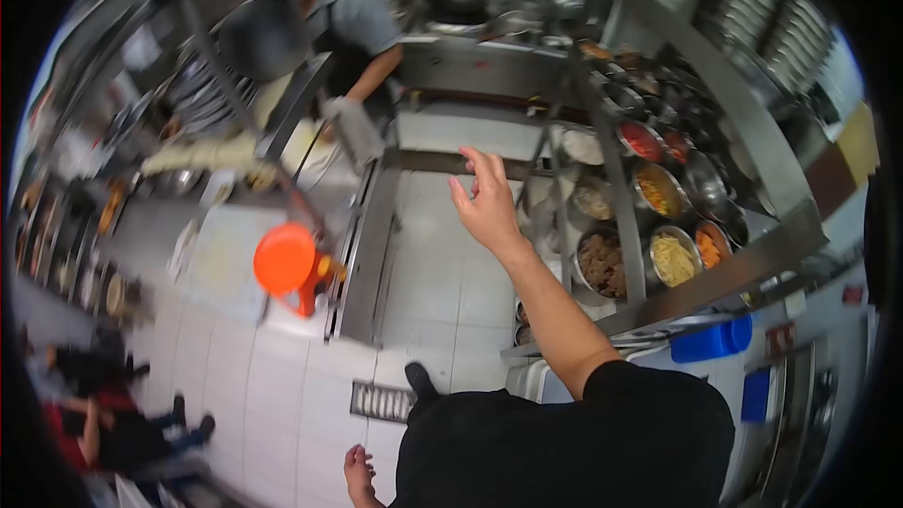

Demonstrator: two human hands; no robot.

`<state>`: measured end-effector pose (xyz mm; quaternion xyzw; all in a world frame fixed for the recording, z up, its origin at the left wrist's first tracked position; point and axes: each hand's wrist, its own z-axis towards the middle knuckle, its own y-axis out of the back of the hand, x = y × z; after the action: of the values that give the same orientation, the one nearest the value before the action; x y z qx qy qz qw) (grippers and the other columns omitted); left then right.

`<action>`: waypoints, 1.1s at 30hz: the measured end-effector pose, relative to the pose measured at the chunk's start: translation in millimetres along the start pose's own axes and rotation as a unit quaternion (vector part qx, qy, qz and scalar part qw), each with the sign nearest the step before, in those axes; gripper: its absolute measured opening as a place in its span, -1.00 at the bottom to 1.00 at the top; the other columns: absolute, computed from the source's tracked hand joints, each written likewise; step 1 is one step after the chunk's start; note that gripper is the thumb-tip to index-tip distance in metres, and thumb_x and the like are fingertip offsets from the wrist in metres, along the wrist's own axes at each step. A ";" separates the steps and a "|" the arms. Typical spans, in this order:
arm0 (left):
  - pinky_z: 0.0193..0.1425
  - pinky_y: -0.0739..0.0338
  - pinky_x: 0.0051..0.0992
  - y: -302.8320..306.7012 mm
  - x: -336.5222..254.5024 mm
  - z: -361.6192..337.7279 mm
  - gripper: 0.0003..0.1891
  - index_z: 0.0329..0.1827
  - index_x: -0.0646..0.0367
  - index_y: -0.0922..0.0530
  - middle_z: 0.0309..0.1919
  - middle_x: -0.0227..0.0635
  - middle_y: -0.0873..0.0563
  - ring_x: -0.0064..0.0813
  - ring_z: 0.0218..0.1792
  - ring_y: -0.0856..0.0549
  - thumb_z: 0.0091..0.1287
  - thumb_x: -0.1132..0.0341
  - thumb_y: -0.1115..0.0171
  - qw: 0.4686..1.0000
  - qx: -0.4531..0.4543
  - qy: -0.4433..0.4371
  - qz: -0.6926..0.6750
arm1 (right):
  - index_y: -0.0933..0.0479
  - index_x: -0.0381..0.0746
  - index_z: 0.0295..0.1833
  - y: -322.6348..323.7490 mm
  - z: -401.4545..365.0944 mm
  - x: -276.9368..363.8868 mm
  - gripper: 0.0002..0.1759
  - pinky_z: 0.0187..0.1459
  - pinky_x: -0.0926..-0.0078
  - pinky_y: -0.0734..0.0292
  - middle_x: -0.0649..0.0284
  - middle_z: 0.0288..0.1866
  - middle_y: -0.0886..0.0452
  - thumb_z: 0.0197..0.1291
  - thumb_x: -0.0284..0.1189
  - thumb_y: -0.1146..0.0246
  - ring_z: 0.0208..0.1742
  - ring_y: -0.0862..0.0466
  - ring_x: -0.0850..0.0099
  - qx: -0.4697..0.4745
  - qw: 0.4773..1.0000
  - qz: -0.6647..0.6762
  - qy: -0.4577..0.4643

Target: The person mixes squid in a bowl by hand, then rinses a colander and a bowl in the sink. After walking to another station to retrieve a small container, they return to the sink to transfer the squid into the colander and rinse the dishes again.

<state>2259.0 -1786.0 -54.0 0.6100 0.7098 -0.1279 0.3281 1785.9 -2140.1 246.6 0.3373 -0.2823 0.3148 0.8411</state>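
- Right hand [489, 202]: raised forward at the end of the outstretched arm, over the aisle. Fingers loosely spread, nothing in the grip; reads as released.
- Left hand [357, 475]: low at the person's side, fingers partly curled, nothing visible in it. Full closure can't be told, palm side hidden.
- Nearest stuff: bowls on the steel rack [781, 245], right of the raised hand; not touching it. Closest row has brown chunks [602, 265]; beside it, yellow strips [673, 260] and orange pieces [707, 249], red food [641, 139] farther up.
- Bowls sit close together, open side up, one food per bowl mostly; likely so foods don't mix and can be picked out from the aisle.
- Raised arm seems held out free of rack and counter; why isn't clear, maybe balance or a gesture.
- Left side: steel counter [362, 273] lines the aisle. Pale board [226, 254] lies flat, probably for a level surface. Orange plastic item [284, 259] just beside it near the counter edge; type unclear.
- Co-worker [353, 9] behind the counter, one hand by a grey cloth [356, 132]; grip blurred.
- Back: wok [456, 9] on the range. Plates [771, 9] stacked upper right, likely to save room.
- Floor grate [381, 402] near the person's shoe, set into the tiles, likely drainage.
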 end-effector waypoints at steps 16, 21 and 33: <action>-0.03 -0.63 -0.48 -354.2 -554.2 32.7 -0.54 0.43 0.21 -0.43 0.15 -0.23 -0.65 -0.47 -0.04 -0.67 0.57 0.17 -0.15 0.760 0.522 -0.354 0.157 | -0.69 -0.24 -0.04 172.0 386.2 33.2 -0.73 -0.09 0.49 -0.56 0.33 -0.17 -0.73 0.35 -0.25 -0.34 -0.19 -0.65 0.52 -0.281 0.923 -0.187 0.184; -0.05 -0.63 -0.46 -464.2 -633.9 25.2 -0.54 0.39 0.22 -0.47 0.11 -0.26 -0.69 -0.48 -0.06 -0.67 0.56 0.14 -0.16 0.762 0.492 -0.375 0.190 | -0.70 -0.23 -0.01 174.2 390.1 -38.4 -0.69 -0.08 0.56 -0.53 0.38 -0.23 -0.70 0.36 -0.20 -0.36 -0.16 -0.61 0.59 -0.230 0.967 -0.031 0.103; 0.19 -0.55 -0.46 -728.4 -858.1 -91.4 -0.64 0.31 0.15 -0.56 0.15 -0.33 -0.67 -0.53 0.08 -0.64 0.51 0.27 -0.24 0.570 0.516 -0.635 0.076 | -0.63 -0.37 0.03 208.1 471.1 -112.0 -0.50 -0.01 0.26 -0.59 -0.05 0.03 -0.65 0.22 -0.13 -0.41 -0.14 -0.68 0.15 -0.190 0.935 -0.269 0.131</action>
<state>1573.4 -2566.4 389.0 0.4894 0.0839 -0.8015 0.3332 1440.4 -2409.6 539.6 0.1909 -0.1228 0.0583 0.9722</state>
